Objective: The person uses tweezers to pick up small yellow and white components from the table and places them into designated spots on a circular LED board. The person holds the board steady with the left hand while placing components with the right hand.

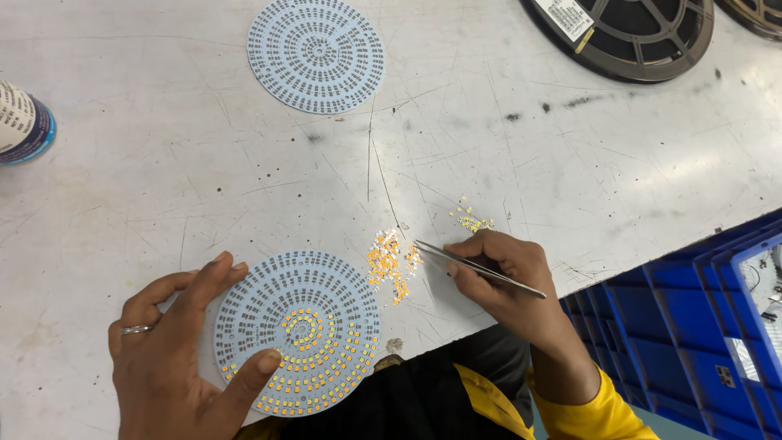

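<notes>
A round pale-blue circuit board (pixel 297 330) lies at the table's near edge, its centre and lower rings filled with small yellow chips. My left hand (pixel 175 358) steadies it, fingers on its left rim and thumb on its lower part; a ring is on one finger. My right hand (pixel 501 273) grips metal tweezers (pixel 476 267) whose tips point left at a loose pile of yellow and white chips (pixel 389 265) just right of the board. A smaller scatter of chips (pixel 471 220) lies above my right hand.
A second, bare round board (pixel 316 54) lies at the far side of the scratched white table (pixel 570 155). Dark component reels (pixel 627 33) sit at top right, a labelled container (pixel 23 122) at left, blue plastic crates (pixel 692 326) at lower right.
</notes>
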